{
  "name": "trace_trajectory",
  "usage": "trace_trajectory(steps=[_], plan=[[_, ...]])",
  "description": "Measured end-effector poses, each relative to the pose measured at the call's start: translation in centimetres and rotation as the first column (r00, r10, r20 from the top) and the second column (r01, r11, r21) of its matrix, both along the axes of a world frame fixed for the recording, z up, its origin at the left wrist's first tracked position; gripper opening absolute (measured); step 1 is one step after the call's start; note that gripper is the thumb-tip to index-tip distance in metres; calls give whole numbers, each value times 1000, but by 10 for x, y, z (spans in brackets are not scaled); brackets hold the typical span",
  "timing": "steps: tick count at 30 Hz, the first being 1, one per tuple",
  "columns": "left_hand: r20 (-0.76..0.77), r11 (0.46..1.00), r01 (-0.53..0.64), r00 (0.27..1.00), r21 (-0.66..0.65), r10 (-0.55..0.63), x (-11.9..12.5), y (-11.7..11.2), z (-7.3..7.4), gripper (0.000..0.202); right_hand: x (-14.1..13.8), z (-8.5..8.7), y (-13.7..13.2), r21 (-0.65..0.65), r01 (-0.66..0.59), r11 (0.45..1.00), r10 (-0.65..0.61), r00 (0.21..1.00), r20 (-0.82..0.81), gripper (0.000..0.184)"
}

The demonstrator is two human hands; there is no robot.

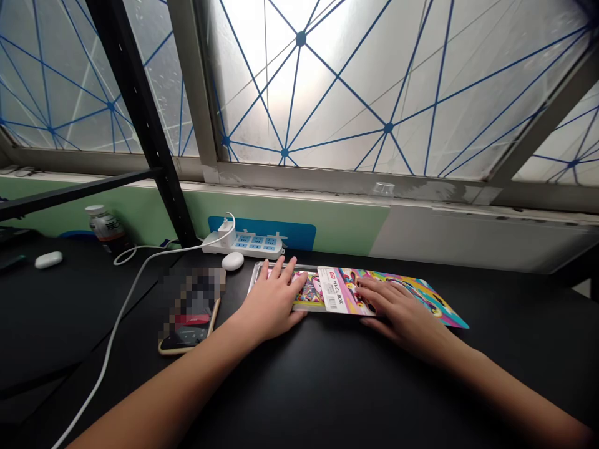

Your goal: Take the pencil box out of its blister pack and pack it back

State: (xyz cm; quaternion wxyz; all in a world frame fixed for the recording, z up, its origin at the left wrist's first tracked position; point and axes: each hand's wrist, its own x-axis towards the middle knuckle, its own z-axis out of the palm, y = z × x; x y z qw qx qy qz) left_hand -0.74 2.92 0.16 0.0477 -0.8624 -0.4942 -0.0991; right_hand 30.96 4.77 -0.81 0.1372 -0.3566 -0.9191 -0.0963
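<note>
A colourful pencil box [333,292] lies on the black desk [327,386] near the wall. Its bright printed card sleeve [430,299] sticks out to the right. My left hand [271,302] lies flat on the box's left end, fingers spread. Resting on the sleeve with its fingers stretched over the printed side is my right hand [402,315]. Neither hand grips anything.
A phone [191,315] lies left of the box, with a white cable [121,324] running to a power strip [243,244] by the wall. A white oval case [233,261], a bottle [107,228] and a white mouse [48,259] sit further left. A black rack post [140,118] rises behind.
</note>
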Motion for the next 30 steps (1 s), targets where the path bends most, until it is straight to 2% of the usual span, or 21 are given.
trace_trajectory(steps=[3,7,11,14,17,20,22,24,27,30], plan=[[8,999,36,999,-21,-36,6,-4,0,64,-19,-6,0,14,-43,999,43,999,6,59],[21,993,19,1000,-114,-16,5,-3,7,65,-23,-11,6,31,-65,997,65,998,-12,52],[80,976,31,997,-213,-15,-5,2,17,74,4,-9,6,-6,-35,999,35,999,-17,54],[120,968,40,993,-246,-11,-12,5,18,65,34,-7,2,-8,22,1000,-23,1000,-18,55],[139,967,33,990,-252,3,-17,9,17,56,59,-2,-6,58,74,996,-74,997,-19,58],[137,966,3,990,-259,33,-20,14,15,51,63,12,-23,176,119,977,-111,992,-51,66],[129,969,-14,991,-248,47,-20,17,14,49,47,22,-42,241,124,963,-108,991,-76,70],[117,973,-30,991,-230,58,-19,17,14,48,17,28,-66,258,31,966,-19,999,-49,73],[108,980,-44,992,-193,65,-16,16,13,47,-43,23,-102,146,-169,975,164,985,46,72],[112,986,-49,991,-162,67,-12,12,10,48,-103,7,-118,-12,-294,956,294,951,91,61]])
